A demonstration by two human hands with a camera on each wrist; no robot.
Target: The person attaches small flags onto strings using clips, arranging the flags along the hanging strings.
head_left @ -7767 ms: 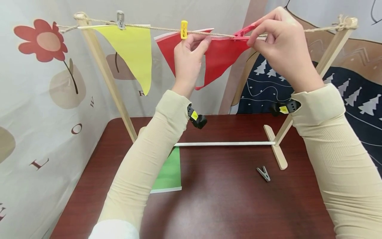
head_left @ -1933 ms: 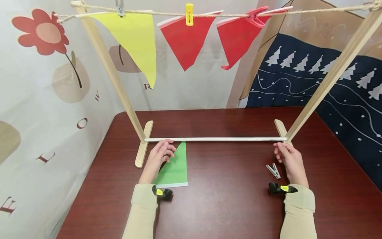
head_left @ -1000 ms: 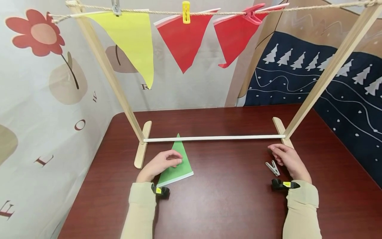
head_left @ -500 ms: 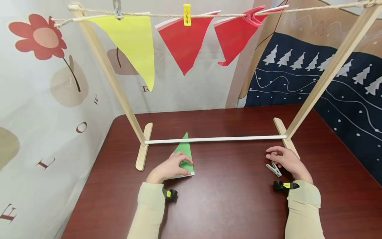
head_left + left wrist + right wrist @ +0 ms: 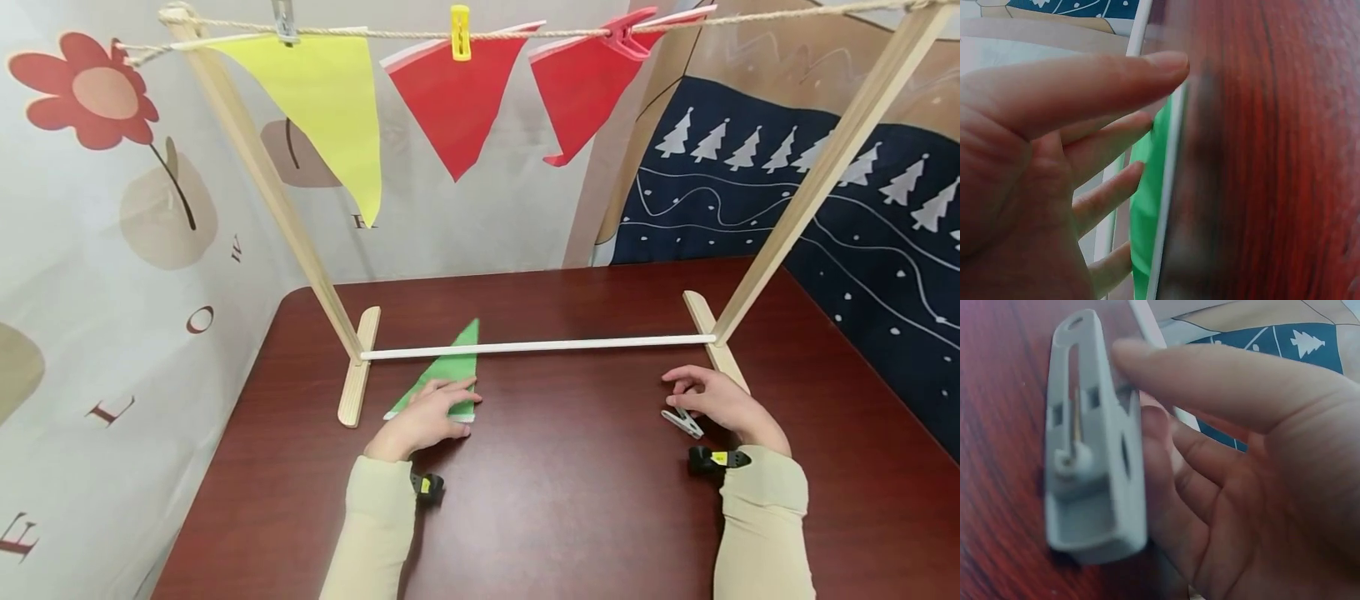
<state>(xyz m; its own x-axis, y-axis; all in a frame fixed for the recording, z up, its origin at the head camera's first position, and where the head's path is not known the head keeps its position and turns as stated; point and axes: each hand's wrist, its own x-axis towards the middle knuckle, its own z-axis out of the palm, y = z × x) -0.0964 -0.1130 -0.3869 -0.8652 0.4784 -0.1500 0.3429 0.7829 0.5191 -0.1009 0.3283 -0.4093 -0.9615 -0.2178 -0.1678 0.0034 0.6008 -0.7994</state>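
My left hand (image 5: 427,417) lies over the green triangular pennant (image 5: 453,363), its fingers spread and touching the paper near the white-edged base. In the left wrist view the fingertips reach the green pennant (image 5: 1147,219) while the thumb stands apart on the other side of its white edge. My right hand (image 5: 723,404) is at the grey clothespin (image 5: 682,423) on the table. Seen from the right wrist, the thumb and forefinger are beside the handle end of the clothespin (image 5: 1082,519), not closed round it; whether the forefinger touches it is unclear.
A rope (image 5: 705,20) spans two wooden posts. On it hang a yellow pennant (image 5: 330,100) under a grey clip, a red one (image 5: 461,100) under a yellow clip (image 5: 461,33), and another red one (image 5: 581,87) under a red clip (image 5: 628,35). A white rod (image 5: 555,346) crosses low.
Both hands have come down from the rope, where they were fixing the right red pennant. My left hand has turned and shifted the green pennant; my right hand has moved in to the clothespin.
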